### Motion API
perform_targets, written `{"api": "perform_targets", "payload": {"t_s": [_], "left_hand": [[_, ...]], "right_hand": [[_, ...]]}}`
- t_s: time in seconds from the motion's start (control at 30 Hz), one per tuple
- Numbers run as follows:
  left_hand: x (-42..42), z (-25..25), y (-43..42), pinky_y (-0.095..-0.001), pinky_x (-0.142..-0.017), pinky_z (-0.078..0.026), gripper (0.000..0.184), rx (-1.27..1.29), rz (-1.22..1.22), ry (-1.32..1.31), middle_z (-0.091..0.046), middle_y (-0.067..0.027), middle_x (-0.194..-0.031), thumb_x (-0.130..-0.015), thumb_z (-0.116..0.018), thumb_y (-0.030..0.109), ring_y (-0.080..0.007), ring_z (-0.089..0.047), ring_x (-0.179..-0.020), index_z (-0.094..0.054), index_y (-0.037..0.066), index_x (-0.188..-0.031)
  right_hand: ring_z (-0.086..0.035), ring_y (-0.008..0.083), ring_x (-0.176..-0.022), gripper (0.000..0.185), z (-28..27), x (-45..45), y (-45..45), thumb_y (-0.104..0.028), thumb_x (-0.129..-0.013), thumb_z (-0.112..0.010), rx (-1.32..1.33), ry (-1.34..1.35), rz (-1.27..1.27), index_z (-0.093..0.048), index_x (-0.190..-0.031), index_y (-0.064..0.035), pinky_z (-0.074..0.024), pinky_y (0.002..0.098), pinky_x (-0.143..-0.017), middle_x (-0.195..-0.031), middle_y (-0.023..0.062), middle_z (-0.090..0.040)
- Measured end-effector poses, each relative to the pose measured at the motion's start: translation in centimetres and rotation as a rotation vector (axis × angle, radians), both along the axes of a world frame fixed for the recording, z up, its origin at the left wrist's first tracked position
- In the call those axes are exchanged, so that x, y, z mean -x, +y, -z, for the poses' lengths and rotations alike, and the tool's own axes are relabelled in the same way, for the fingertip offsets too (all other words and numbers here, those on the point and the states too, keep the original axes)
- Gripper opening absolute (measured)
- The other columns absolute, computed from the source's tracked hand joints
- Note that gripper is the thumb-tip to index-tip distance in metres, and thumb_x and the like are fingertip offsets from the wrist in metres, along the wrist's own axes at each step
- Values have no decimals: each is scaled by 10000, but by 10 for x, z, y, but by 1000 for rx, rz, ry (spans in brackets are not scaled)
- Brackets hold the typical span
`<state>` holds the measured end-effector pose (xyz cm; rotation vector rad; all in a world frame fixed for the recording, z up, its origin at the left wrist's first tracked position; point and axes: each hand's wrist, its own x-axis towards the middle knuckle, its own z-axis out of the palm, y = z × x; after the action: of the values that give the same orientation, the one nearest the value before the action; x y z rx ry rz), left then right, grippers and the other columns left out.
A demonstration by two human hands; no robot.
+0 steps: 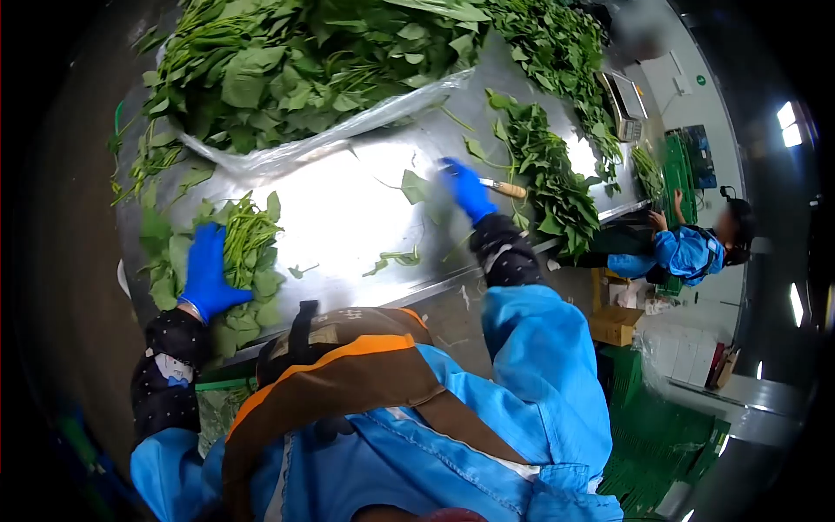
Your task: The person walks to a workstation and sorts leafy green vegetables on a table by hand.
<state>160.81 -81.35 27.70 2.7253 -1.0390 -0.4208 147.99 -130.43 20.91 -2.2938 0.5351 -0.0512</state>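
My left hand (pixel 209 274), in a blue glove, lies on a bunch of leafy greens (pixel 250 239) at the left of the metal table. Its fingers are stretched out and the thumb is spread to the side. Further right, over the tabletop, my right hand (pixel 470 191), also gloved in blue, is closed round a wooden-handled tool that looks like a knife (pixel 504 188). The handle sticks out to the right of the hand; its blade cannot be made out. A loose leaf (pixel 416 186) and stem scraps (pixel 400 258) lie between my hands.
A big heap of greens (pixel 287 78) on clear plastic sheeting (pixel 330 139) fills the table's far side. More greens (pixel 548 165) lie right of my right hand. A scale (pixel 624 109) stands beyond. A co-worker (pixel 687 248) is at right, near green crates (pixel 652 435).
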Motion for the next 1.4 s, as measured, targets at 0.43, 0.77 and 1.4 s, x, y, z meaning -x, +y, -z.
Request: {"api": "perform_targets", "payload": {"t_s": [0.43,0.77,1.4], "left_hand": [[36,24,-9,-528,-949,-242,888,-83,-220,-200,-405,-125,-1261,-559,-733,329,-274,-465,-1058,-310,165,-1322],[27,33,-13,-520,-1002,-190,945,-135,-340,-14,-360,-143,-1303,-558,-726,373,-261,-405,-1157,-259,58,-1317],[28,44,-18,-575,-992,-149,781,-120,-393,-66,-391,-122,-1229,-556,-712,303,-266,-331,-1211,-369,73,-1219]], "right_hand": [[-539,345,-765,249,-28,57,-18,-83,-758,-500,740,4,-20,-565,-997,-66,-426,431,-656,-848,167,-555],[-586,350,-806,246,-30,16,245,-236,-849,-504,-181,-75,-296,-493,-1040,-81,-464,382,-676,-880,173,-592],[-572,334,-649,148,74,-44,301,-156,-765,-491,239,70,-487,-535,-801,-19,-463,421,-570,-655,188,-551]]}}
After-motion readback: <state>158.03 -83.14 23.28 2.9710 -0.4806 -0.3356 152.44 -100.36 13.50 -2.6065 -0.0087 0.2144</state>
